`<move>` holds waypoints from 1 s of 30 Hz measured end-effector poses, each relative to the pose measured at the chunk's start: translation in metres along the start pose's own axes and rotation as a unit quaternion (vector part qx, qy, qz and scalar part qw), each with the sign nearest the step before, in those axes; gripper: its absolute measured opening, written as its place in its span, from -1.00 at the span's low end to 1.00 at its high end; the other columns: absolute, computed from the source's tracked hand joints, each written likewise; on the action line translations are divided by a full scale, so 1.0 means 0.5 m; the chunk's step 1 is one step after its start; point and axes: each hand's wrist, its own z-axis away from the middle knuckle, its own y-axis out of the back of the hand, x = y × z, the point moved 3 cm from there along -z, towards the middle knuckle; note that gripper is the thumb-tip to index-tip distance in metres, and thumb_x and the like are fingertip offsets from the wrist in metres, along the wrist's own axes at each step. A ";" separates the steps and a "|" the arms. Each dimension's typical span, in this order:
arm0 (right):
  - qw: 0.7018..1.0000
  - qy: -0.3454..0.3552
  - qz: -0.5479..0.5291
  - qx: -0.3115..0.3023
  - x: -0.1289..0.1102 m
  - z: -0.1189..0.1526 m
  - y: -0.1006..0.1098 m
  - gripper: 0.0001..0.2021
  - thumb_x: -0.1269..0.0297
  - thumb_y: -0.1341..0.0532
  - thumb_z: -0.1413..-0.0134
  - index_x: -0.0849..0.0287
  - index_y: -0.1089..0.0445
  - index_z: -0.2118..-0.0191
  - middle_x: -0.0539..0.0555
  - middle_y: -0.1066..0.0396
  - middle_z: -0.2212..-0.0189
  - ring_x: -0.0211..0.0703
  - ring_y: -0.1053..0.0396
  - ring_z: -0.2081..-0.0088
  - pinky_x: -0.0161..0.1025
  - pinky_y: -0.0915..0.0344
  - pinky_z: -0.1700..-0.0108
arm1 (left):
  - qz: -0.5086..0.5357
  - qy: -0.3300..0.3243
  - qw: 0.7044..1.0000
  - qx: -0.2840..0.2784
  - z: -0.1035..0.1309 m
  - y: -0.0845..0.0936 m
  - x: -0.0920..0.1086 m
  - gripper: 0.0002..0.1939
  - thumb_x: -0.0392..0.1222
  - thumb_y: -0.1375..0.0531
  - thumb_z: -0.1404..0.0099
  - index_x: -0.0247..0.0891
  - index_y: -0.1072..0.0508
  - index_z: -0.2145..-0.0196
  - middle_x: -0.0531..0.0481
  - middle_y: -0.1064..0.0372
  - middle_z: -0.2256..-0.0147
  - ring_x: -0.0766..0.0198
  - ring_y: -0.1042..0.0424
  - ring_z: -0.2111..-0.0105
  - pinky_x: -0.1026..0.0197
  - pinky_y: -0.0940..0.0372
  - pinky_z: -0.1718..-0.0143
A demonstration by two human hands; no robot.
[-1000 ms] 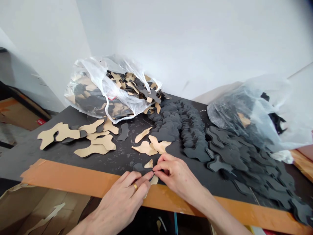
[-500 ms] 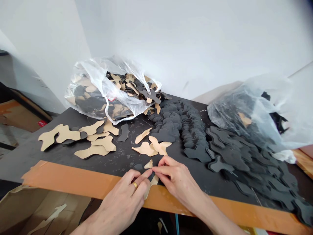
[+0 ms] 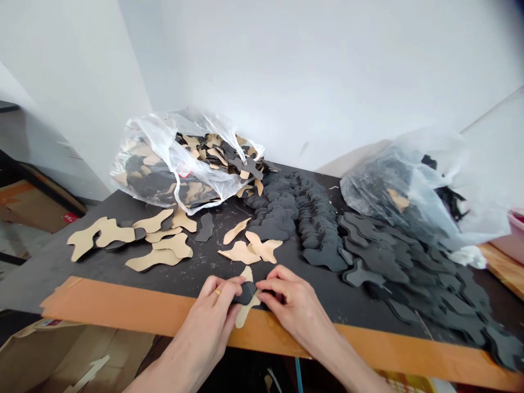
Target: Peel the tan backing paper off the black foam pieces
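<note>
Curled since half a second ago, the left hand (image 3: 213,308) clamps a dark piece (image 3: 246,293), its visible length crosswise, tip pointing at the right hand (image 3: 295,297); whether that grips anything, I cannot tell. Beneath, a tan piece (image 3: 242,317) runs near-to-far by the tabletop's (image 3: 184,281) front edge.

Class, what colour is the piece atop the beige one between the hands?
The upper piece is dark grey, clearest in the head view.

Head-worn camera near, above tabletop (image 3: 180,279), looking forward and down; pale wall (image 3: 286,82) fills top.
</note>
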 end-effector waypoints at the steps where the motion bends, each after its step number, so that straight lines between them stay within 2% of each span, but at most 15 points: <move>1: 1.000 0.001 -0.001 0.003 -0.001 0.000 -0.001 -0.83 0.35 -0.24 -0.20 0.00 -0.58 0.18 -0.02 -0.39 0.30 -0.27 -0.33 0.41 -0.31 -0.21 0.34 | 0.003 0.003 1.000 0.007 -0.002 0.000 0.000 -0.83 -0.41 0.02 -0.39 -0.16 -0.21 0.16 -0.15 -0.38 0.12 0.13 -0.41 0.12 0.11 -0.46 0.19; 5: 0.999 -0.008 -0.047 0.013 -0.001 0.001 -0.004 -0.87 0.37 -0.27 -0.15 0.03 -0.56 0.23 -0.04 -0.40 0.32 -0.31 -0.26 0.46 -0.32 -0.16 0.39 | -0.012 -0.010 0.999 0.049 -0.004 0.001 0.000 -0.78 -0.46 -0.03 -0.33 -0.16 -0.23 0.16 -0.15 -0.35 0.09 0.05 -0.30 -0.02 -0.02 -0.38 0.04; 8: 0.989 -0.044 -0.137 0.012 0.006 -0.003 -0.013 -0.93 0.37 -0.29 -0.10 0.09 -0.51 0.28 -0.07 -0.38 0.43 -0.31 -0.23 0.48 -0.34 -0.14 0.42 | -0.013 -0.012 0.998 0.068 -0.004 0.002 -0.001 -0.74 -0.47 -0.04 -0.30 -0.14 -0.24 0.15 -0.12 -0.35 0.10 0.04 -0.27 -0.05 -0.05 -0.34 0.02; 11: 0.958 -0.079 -0.275 -0.008 0.010 -0.015 -0.026 -0.95 0.35 -0.28 -0.06 0.15 -0.44 0.31 -0.10 -0.33 0.52 -0.31 -0.25 0.49 -0.36 -0.16 0.44 | 0.009 -0.002 0.997 0.072 -0.011 0.010 -0.003 -0.76 -0.45 -0.05 -0.29 -0.15 -0.23 0.16 -0.11 -0.34 0.12 0.06 -0.31 0.01 -0.03 -0.34 0.04; 15: 0.911 -0.082 -0.403 -0.021 -0.003 -0.047 -0.019 -0.82 0.23 -0.35 0.03 0.18 -0.40 0.32 -0.07 -0.35 0.47 -0.31 -0.27 0.49 -0.37 -0.23 0.48 | 0.060 0.058 0.996 0.030 -0.049 0.040 -0.009 -0.79 -0.36 -0.11 -0.29 -0.15 -0.26 0.14 -0.05 -0.36 0.18 0.12 -0.39 0.14 0.03 -0.33 0.09; 20: 0.894 -0.052 -0.446 0.010 -0.028 -0.082 0.031 -0.72 0.16 -0.41 0.09 0.18 -0.36 0.33 -0.09 -0.33 0.47 -0.34 -0.27 0.48 -0.38 -0.28 0.47 | 0.256 0.105 0.959 -0.054 -0.125 0.074 -0.005 -0.78 -0.28 -0.21 -0.22 -0.16 -0.24 0.21 0.09 -0.39 0.33 0.25 -0.42 0.29 0.20 -0.30 0.20; 23: 0.890 -0.044 -0.453 0.030 -0.030 -0.099 0.053 -0.68 0.14 -0.43 0.10 0.16 -0.36 0.31 -0.08 -0.35 0.46 -0.31 -0.32 0.46 -0.38 -0.27 0.47 | 0.310 0.105 0.944 -0.038 -0.159 0.081 -0.003 -0.76 -0.26 -0.25 -0.20 -0.18 -0.23 0.23 0.12 -0.40 0.36 0.28 -0.40 0.29 0.22 -0.27 0.19; 27: 0.889 -0.027 -0.454 0.051 -0.019 -0.126 0.058 -0.67 0.12 -0.43 0.10 0.16 -0.35 0.30 -0.08 -0.33 0.48 -0.30 -0.32 0.47 -0.35 -0.28 0.48 | 0.327 0.107 0.939 -0.012 -0.185 0.075 -0.009 -0.74 -0.26 -0.25 -0.19 -0.18 -0.24 0.21 0.10 -0.43 0.33 0.26 -0.41 0.26 0.23 -0.23 0.20; 30: 0.907 -0.012 -0.408 0.100 -0.007 -0.129 0.068 -0.72 0.14 -0.41 0.04 0.15 -0.38 0.28 -0.02 -0.39 0.44 -0.24 -0.35 0.42 -0.31 -0.32 0.44 | 0.341 0.121 0.932 0.001 -0.195 0.071 -0.018 -0.73 -0.23 -0.26 -0.18 -0.18 -0.24 0.22 0.11 -0.43 0.34 0.26 -0.41 0.29 0.23 -0.22 0.21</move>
